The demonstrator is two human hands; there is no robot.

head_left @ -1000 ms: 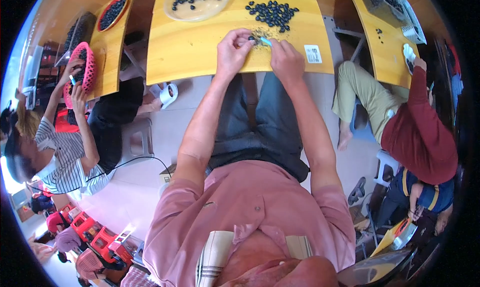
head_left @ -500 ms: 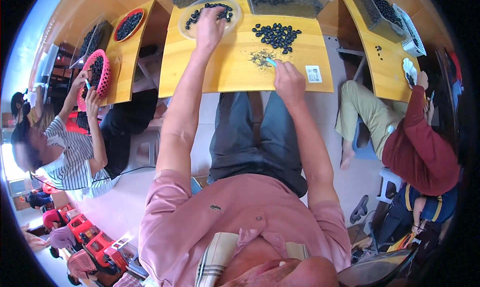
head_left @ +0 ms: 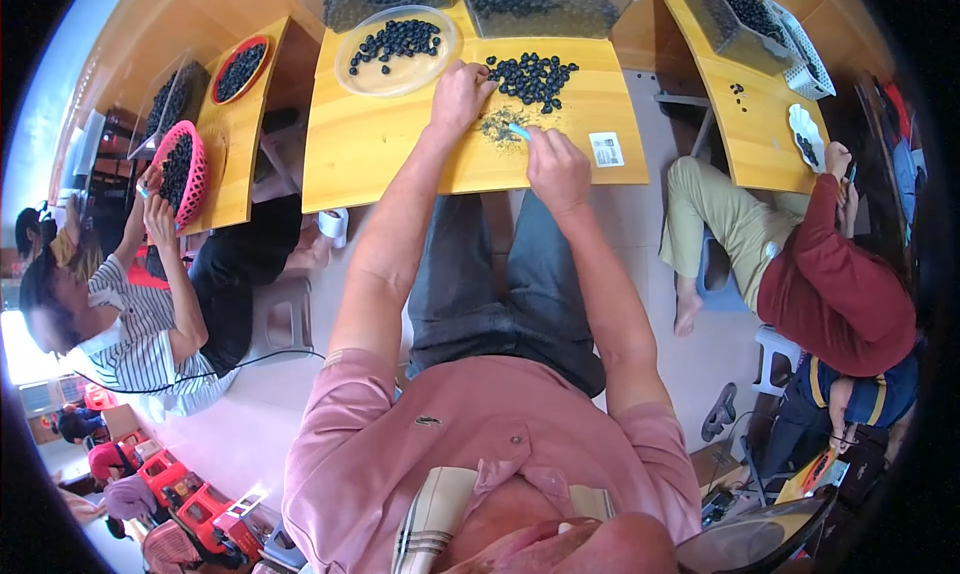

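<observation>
My left hand (head_left: 462, 96) is at the left edge of a loose pile of small black round pieces (head_left: 532, 82) on the yellow wooden table. Its fingers are bent together against the pile; whether a piece is between them is hidden. My right hand (head_left: 558, 166) is closed on a slim light-blue tool (head_left: 519, 132), whose tip points left over a scatter of dark crumbs (head_left: 497, 126). The kind of tool does not show. Left of the pile stands a round clear plastic dish (head_left: 368, 82) holding more black pieces.
Two clear bins (head_left: 540, 19) of black pieces stand at the table's far edge. A white label (head_left: 606, 149) lies right of my right hand. On either side, people work at yellow tables, with a pink basket (head_left: 190, 199) at left and a white dish (head_left: 800, 119) at right.
My left hand has left the round dish and come right and nearer to the edge of the black pile. My right hand keeps the blue tool over the crumbs.
</observation>
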